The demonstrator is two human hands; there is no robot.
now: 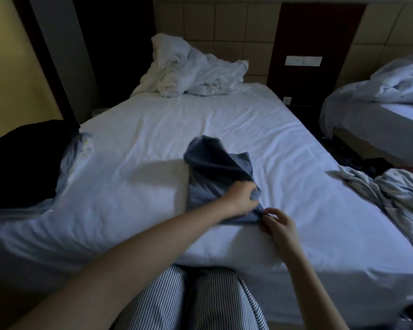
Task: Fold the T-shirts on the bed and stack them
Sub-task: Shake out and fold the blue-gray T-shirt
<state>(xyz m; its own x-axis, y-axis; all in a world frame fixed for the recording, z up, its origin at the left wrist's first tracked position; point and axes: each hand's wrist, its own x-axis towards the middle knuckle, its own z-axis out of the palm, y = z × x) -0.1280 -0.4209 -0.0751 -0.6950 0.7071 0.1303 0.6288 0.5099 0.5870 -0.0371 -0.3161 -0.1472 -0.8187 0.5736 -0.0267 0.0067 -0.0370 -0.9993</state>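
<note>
A blue-grey T-shirt (pixel 210 172) lies partly folded in the middle of the white bed (pixel 129 186), its far end lifted and blurred. My left hand (pixel 242 198) reaches across and grips the shirt's near right part. My right hand (pixel 275 222) pinches the shirt's near corner just beside it. A striped light garment (pixel 396 194) lies crumpled at the bed's right edge. A dark garment (pixel 22 160) with pale cloth under it sits at the bed's left edge.
A rumpled white duvet (pixel 193 70) is heaped at the head of the bed. A second bed (pixel 379 110) with bedding stands to the right across a narrow gap with dark items on the floor. My striped trousers (pixel 196 301) are at the bed's foot.
</note>
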